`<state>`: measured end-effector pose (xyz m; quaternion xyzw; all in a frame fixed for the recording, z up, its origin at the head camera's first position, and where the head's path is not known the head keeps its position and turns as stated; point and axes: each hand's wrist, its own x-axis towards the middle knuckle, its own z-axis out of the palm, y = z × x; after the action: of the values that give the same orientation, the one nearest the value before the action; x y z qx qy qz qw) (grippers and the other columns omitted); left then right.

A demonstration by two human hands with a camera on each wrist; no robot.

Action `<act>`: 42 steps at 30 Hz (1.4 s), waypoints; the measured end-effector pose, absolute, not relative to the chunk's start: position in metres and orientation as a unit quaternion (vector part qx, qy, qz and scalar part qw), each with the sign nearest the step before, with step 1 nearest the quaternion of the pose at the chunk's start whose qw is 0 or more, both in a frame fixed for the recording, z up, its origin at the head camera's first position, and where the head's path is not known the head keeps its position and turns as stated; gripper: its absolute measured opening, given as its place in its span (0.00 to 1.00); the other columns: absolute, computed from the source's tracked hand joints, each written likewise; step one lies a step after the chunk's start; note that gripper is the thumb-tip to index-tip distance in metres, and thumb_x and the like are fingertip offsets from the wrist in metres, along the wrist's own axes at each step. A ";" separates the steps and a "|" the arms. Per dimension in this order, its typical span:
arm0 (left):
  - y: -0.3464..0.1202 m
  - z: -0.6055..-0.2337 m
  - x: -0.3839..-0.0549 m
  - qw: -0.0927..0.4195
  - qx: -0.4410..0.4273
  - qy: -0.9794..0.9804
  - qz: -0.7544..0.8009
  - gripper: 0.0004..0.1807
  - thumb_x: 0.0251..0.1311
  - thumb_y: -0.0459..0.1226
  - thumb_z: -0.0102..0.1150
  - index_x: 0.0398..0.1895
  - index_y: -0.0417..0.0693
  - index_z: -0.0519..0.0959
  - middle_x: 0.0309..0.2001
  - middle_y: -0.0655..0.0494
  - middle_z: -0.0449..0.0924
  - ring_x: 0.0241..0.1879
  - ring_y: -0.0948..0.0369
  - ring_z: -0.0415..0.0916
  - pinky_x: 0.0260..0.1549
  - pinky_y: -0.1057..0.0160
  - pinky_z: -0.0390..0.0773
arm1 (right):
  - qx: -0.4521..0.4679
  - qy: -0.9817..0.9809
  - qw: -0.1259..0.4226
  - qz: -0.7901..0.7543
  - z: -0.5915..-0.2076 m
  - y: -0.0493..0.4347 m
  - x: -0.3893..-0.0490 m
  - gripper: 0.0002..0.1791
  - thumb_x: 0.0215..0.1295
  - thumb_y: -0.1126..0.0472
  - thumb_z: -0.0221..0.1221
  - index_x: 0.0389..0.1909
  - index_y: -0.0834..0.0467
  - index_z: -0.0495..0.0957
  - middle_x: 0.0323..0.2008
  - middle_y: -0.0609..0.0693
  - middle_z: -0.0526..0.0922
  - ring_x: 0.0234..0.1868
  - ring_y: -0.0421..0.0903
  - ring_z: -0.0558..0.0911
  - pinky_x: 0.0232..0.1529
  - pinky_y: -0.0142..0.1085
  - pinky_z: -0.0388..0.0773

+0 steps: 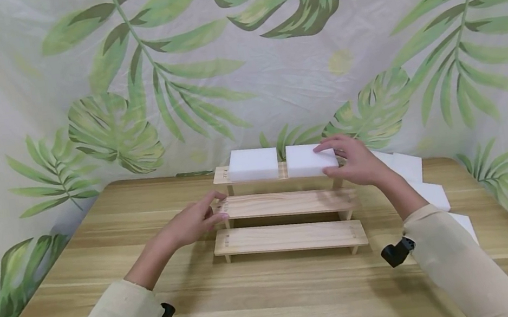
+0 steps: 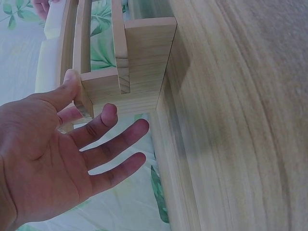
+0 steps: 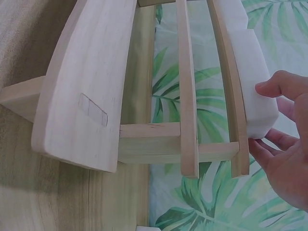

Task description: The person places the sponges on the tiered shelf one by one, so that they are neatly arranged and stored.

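A three-step wooden display rack (image 1: 290, 235) stands on the table. Two white foam blocks (image 1: 253, 164) lie side by side on its top step, a small gap between them. My right hand (image 1: 353, 160) holds the right-hand block (image 1: 305, 159) at its right end. In the right wrist view the thumb and fingers (image 3: 274, 84) grip that block (image 3: 252, 82) over the top plank. At the rack's left side, my left hand (image 1: 194, 222) pinches the end of the middle step. In the left wrist view its other fingers (image 2: 120, 139) spread away from the wood.
More white foam blocks (image 1: 429, 195) lie on the table (image 1: 257, 311) right of the rack, partly behind the right forearm. A leaf-patterned curtain (image 1: 282, 83) hangs right behind the table's back edge. Small black devices (image 1: 396, 253) are on both wrists.
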<state>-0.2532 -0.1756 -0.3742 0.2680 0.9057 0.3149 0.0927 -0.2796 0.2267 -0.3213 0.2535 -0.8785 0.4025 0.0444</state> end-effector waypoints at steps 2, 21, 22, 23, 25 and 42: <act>-0.176 -0.374 -0.253 0.091 0.268 0.907 0.313 0.27 0.79 0.44 0.54 0.71 0.38 0.65 0.21 0.58 0.66 0.21 0.62 0.61 0.23 0.62 0.64 | 0.254 -0.878 0.044 0.403 -0.322 0.227 -0.280 0.22 0.63 0.72 0.65 0.59 0.71 0.79 0.66 0.69 0.69 0.71 0.68 0.66 0.71 0.59 0.63; -0.175 -0.375 -0.254 0.089 0.267 0.906 0.315 0.27 0.78 0.44 0.55 0.71 0.38 0.65 0.21 0.58 0.65 0.21 0.62 0.61 0.23 0.62 0.65 | 0.248 -0.883 0.017 0.397 -0.321 0.229 -0.280 0.21 0.67 0.70 0.65 0.61 0.69 0.78 0.72 0.70 0.64 0.75 0.68 0.61 0.72 0.60 0.60; -0.175 -0.375 -0.254 0.088 0.267 0.907 0.314 0.27 0.78 0.44 0.56 0.71 0.38 0.65 0.21 0.58 0.65 0.21 0.62 0.61 0.23 0.62 0.65 | 0.248 -0.884 0.017 0.397 -0.320 0.229 -0.281 0.21 0.67 0.70 0.65 0.61 0.69 0.78 0.72 0.70 0.64 0.75 0.68 0.61 0.72 0.59 0.60; -0.175 -0.375 -0.254 0.088 0.267 0.907 0.314 0.27 0.78 0.44 0.56 0.71 0.38 0.65 0.21 0.58 0.65 0.21 0.62 0.61 0.23 0.62 0.65 | 0.248 -0.883 0.017 0.397 -0.320 0.229 -0.281 0.21 0.67 0.70 0.65 0.61 0.69 0.78 0.72 0.70 0.64 0.75 0.68 0.61 0.73 0.59 0.60; -0.175 -0.375 -0.254 0.087 0.267 0.907 0.313 0.27 0.78 0.44 0.56 0.71 0.38 0.65 0.21 0.58 0.65 0.21 0.62 0.61 0.23 0.62 0.65 | 0.249 -0.883 0.017 0.397 -0.320 0.229 -0.281 0.21 0.67 0.70 0.65 0.61 0.69 0.78 0.71 0.70 0.65 0.75 0.69 0.61 0.73 0.59 0.60; -0.176 -0.375 -0.255 0.085 0.268 0.907 0.313 0.26 0.78 0.44 0.56 0.70 0.40 0.66 0.21 0.58 0.66 0.22 0.62 0.62 0.23 0.62 0.65 | 0.255 -0.884 0.017 0.392 -0.322 0.230 -0.285 0.21 0.67 0.71 0.64 0.60 0.70 0.78 0.71 0.71 0.64 0.74 0.69 0.62 0.72 0.61 0.60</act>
<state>-0.2545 -0.1758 -0.3752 0.2676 0.9074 0.3128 0.0849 -0.2849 0.2302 -0.3215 0.2551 -0.8838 0.3918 0.0166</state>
